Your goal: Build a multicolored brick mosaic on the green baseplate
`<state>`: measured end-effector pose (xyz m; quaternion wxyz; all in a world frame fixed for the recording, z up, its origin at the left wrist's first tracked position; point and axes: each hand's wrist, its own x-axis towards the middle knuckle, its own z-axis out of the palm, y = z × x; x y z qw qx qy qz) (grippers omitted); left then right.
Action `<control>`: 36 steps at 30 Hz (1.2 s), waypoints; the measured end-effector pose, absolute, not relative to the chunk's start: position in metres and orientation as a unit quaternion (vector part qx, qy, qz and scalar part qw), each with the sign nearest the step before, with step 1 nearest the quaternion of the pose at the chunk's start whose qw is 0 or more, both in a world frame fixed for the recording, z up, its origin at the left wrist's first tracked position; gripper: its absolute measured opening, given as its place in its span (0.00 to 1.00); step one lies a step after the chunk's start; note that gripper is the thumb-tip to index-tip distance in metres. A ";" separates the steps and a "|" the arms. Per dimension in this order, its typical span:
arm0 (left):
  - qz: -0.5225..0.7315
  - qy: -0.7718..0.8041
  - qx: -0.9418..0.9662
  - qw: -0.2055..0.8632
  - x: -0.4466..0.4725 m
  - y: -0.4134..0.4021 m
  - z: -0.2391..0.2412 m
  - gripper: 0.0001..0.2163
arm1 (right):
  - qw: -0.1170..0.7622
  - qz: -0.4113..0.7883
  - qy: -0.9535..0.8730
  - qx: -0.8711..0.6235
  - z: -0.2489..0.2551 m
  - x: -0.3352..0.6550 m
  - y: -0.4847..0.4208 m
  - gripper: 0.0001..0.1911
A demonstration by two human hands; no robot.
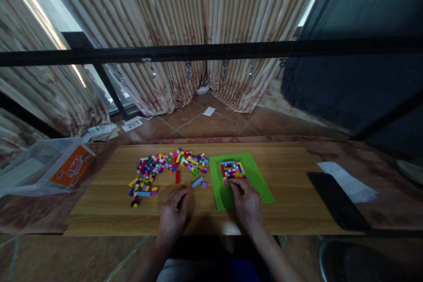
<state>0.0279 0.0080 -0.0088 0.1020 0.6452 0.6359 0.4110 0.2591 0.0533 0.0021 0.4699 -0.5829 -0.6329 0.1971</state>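
On the green baseplate (228,200) sits a multicoloured patch of building bricks (233,170) pressed closely together. My right hand (247,200) reaches over the plate, thumb and forefinger closed in a pinch at the near edge of that patch. A small brick seems to be between those fingertips, mostly hidden by them. To the left of the plate, my left hand (173,211) rests low over the table with its fingers curled in. Whatever it may hold is hidden. Just beyond it lie a long red brick (177,176), a light blue brick (197,182) and a purple brick (204,185).
Loose bricks (155,165) spread in a heap across the left of the wooden table (280,163). A clear plastic box (36,163) with an orange label stands left of it. A black flat object (337,200) and white paper (346,180) lie at the right edge.
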 end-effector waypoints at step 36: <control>0.404 0.629 0.656 0.103 0.030 0.008 -0.004 0.07 | 0.490 0.184 -0.648 -0.553 -0.008 0.253 0.056 0.11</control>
